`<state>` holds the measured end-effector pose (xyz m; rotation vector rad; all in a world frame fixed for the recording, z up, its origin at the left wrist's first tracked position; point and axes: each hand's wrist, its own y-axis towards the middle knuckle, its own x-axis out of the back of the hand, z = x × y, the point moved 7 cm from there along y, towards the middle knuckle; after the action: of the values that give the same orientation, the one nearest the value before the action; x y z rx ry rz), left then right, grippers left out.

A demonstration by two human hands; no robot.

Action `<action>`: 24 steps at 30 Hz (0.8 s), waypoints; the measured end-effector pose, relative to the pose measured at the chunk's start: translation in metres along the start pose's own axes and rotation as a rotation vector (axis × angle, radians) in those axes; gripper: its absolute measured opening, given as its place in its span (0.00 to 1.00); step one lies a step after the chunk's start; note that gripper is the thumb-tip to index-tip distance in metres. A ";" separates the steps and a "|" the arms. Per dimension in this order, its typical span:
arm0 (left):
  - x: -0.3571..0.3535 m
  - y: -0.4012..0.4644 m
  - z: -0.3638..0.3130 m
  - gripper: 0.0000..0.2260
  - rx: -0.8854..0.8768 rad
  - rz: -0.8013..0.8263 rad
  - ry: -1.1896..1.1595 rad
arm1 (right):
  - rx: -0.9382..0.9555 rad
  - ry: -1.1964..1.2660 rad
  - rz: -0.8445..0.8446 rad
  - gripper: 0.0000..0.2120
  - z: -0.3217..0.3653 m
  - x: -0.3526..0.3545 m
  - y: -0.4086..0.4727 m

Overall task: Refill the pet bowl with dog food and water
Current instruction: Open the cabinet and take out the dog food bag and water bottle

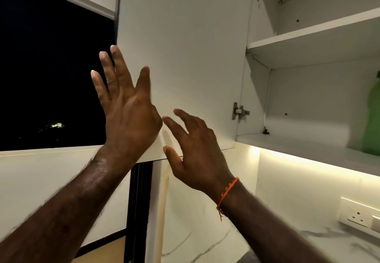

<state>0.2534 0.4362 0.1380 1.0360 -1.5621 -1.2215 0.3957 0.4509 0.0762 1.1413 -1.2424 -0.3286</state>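
Both your hands are up at the open cabinet door, holding nothing. Left hand has fingers spread against the door's edge; right hand sits near the door's bottom corner, fingers loosely spread too. Right of the door, on the lower shelf, there's a blurry green bottle, can't tell what's in it. No bowl, dog food or water in view, so I'd say you're barely started: fetching, filling and watering all remain.
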 end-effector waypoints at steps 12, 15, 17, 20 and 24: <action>-0.029 -0.021 -0.158 0.42 -0.109 0.115 -0.340 | -0.286 -0.452 -0.100 0.34 -0.103 0.140 -0.106; -0.034 -0.030 -0.208 0.45 -0.126 0.164 -0.465 | -0.364 -0.569 -0.116 0.34 -0.124 0.183 -0.134; -0.034 -0.036 -0.244 0.46 -0.141 0.188 -0.554 | -0.418 -0.647 -0.127 0.34 -0.138 0.214 -0.155; -0.030 -0.047 -0.298 0.47 -0.169 0.229 -0.690 | -0.500 -0.763 -0.121 0.35 -0.155 0.259 -0.186; -0.018 -0.060 -0.368 0.49 -0.251 0.285 -0.828 | -0.621 -0.908 -0.101 0.36 -0.177 0.322 -0.227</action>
<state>0.6166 0.3499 0.1269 0.1036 -1.9954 -1.6901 0.7458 0.1975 0.0930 0.4909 -1.6744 -1.3114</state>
